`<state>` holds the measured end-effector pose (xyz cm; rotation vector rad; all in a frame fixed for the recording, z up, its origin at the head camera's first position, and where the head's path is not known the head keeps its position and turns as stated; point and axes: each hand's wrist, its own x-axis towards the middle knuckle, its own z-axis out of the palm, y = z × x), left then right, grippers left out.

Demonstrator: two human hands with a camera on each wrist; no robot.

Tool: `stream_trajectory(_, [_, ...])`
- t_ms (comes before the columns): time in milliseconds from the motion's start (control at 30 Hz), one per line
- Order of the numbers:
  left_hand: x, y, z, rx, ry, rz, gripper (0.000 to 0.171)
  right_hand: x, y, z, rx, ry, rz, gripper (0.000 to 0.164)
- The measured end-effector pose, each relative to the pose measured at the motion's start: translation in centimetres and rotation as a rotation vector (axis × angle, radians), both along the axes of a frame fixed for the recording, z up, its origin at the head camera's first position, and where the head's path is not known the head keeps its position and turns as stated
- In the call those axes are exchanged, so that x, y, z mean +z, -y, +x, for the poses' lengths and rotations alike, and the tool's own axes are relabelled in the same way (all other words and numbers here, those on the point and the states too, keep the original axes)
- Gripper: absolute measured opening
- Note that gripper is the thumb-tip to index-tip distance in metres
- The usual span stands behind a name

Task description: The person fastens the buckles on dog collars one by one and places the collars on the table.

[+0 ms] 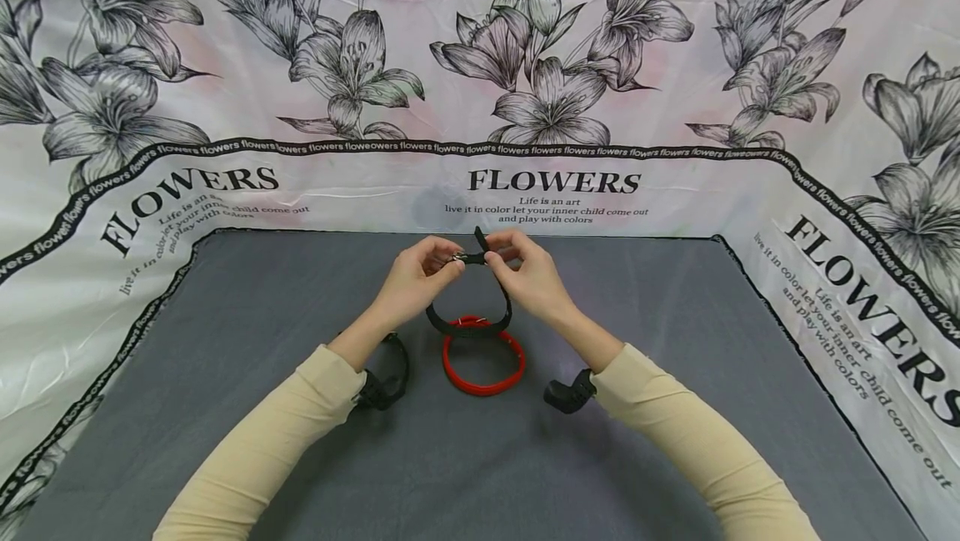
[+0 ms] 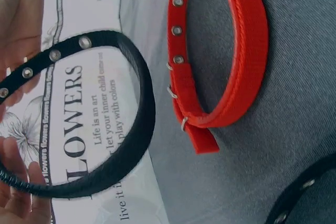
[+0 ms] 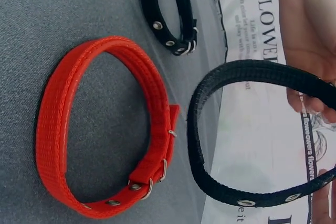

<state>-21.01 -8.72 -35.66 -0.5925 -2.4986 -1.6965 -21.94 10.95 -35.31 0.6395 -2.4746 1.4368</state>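
Observation:
Between my two hands hangs a black collar, its loop dangling above the grey cloth. The thumb and fingers of my left hand pinch it at the metal buckle. My right hand pinches the strap on the other side, and the strap's free tip sticks up past the fingers. Metal eyelets line part of this black band in the left wrist view. Just below it lies a red collar, buckled into a ring; the black loop overlaps its far edge in the head view.
A second black collar lies on the cloth beside my left wrist, partly hidden by it in the head view. Dark wrist cameras sit at both cuffs. White flower-printed fabric borders the grey cloth at the back and sides.

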Motion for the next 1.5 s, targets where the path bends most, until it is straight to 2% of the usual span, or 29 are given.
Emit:
stream_trajectory(300, [-0.24,-0.26,-0.21,0.074,-0.012,0.047,0.027,-0.19,0.29,-0.03,0.021,-0.068,-0.001,0.024])
stream_trajectory(500, [-0.31,-0.36,-0.21,0.094,-0.031,0.056,0.023,-0.05,0.14,-0.10,0.074,-0.058,0.059,0.019])
stream_trajectory(700, [-0.17,-0.43,-0.01,0.086,-0.049,0.044,0.022,0.26,-0.14,-0.15,0.101,-0.039,0.134,0.016])
stream_trajectory(1100, [-0.48,-0.63,0.03,0.087,-0.063,-0.032,0.025,0.50,-0.42,-0.22,0.129,-0.073,0.234,0.015])
stream_trajectory(1500, [-0.43,-0.52,0.01,0.087,-0.073,-0.007,0.026,0.58,-0.33,-0.19,0.141,-0.082,0.245,0.014])
